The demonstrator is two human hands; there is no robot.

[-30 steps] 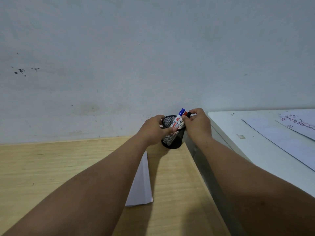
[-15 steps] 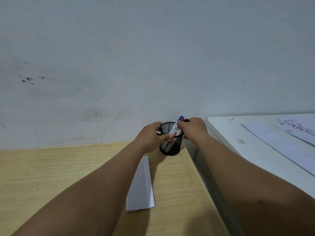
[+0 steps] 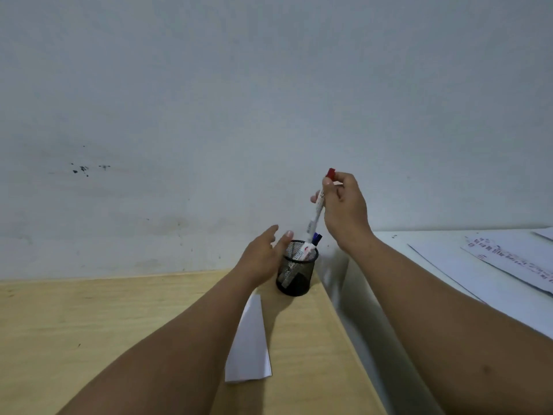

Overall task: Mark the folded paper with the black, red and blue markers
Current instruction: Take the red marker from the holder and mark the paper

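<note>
My right hand [image 3: 344, 211] holds the red-capped marker [image 3: 317, 208] upright, lifted clear above the black mesh pen cup [image 3: 296, 271]. A blue-capped marker [image 3: 314, 239] leans inside the cup with another white barrel beside it. My left hand [image 3: 263, 256] rests against the cup's left side with fingers spread, holding nothing. The folded white paper [image 3: 250, 342] lies on the wooden desk [image 3: 89, 324] in front of the cup, partly under my left forearm. I cannot make out a black marker.
A white table [image 3: 419, 265] stands to the right, separated by a narrow gap, with printed sheets [image 3: 508, 259] on it. A grey wall [image 3: 269, 100] rises right behind the cup.
My right hand has pulled the red marker up out of the cup. My left hand has loosened from gripping the cup to an open pose beside it.
</note>
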